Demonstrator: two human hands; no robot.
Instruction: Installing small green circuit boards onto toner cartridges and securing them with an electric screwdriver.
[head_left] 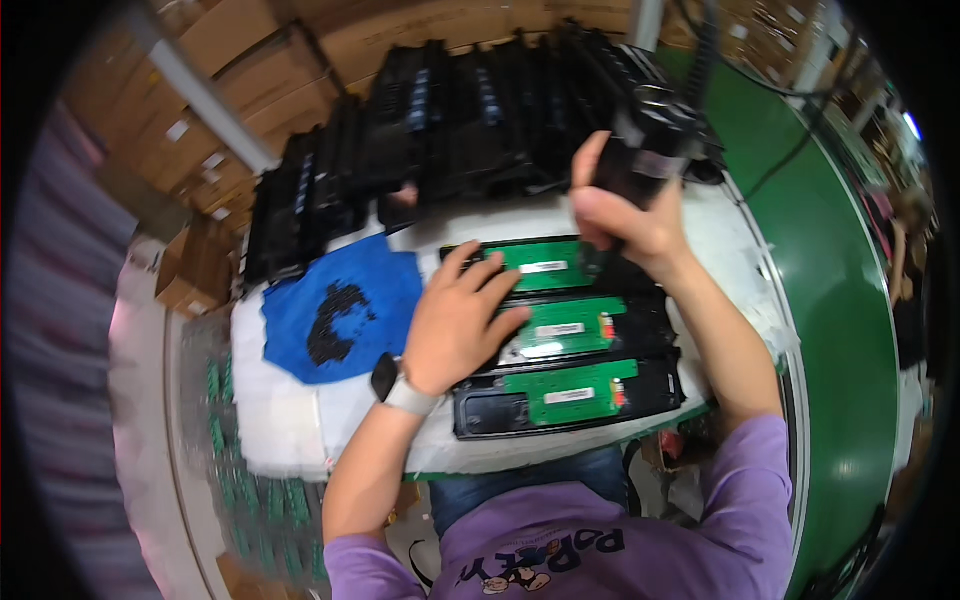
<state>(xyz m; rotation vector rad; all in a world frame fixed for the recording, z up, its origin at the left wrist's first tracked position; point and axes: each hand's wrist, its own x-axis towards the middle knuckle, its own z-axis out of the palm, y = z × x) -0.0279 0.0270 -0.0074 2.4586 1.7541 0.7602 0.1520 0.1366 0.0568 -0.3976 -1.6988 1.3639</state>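
Note:
Three black plastic housings with green circuit boards lie in a row on the white-covered table: the far board (548,268), the middle board (568,318) and the near board (575,400). My left hand (455,325) rests with spread fingers on the left ends of the far and middle housings. In my right hand (645,225) is a black power screwdriver (655,125), held upright, its tip pointing down at the right part of the far housing. Blur hides whether the tip touches. Left of my left hand, a blue cloth (392,275) bears a pile of small black screws (335,330).
Many black plastic housings (450,130) stand packed along the table's far side. A cable (705,50) rises from the screwdriver. Cardboard boxes (200,270) are stacked beyond and to the left. Green boards (240,490) lie below the table's left edge. The green floor (830,250) runs on the right.

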